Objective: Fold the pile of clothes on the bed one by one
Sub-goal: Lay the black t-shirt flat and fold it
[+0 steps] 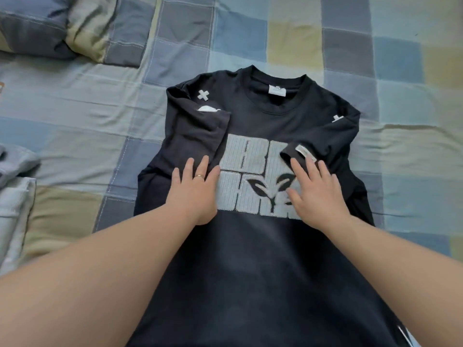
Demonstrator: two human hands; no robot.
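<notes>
A bed (75,116) is covered by a checked quilt of blue, grey and pale yellow squares. A pillow (50,28) of the same pattern is seen far beyond the fingers (204,166), to the left. A black T-shirt (250,259) is laid flat on the quilt, with its sleeves folded inward. It is pressed by the left hand (194,191) and the right hand (318,189), with the fingers straight and slightly spread.

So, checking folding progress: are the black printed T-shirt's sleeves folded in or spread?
Folded in: the left sleeve and right sleeve lie over the chest of the black printed T-shirt.
</notes>
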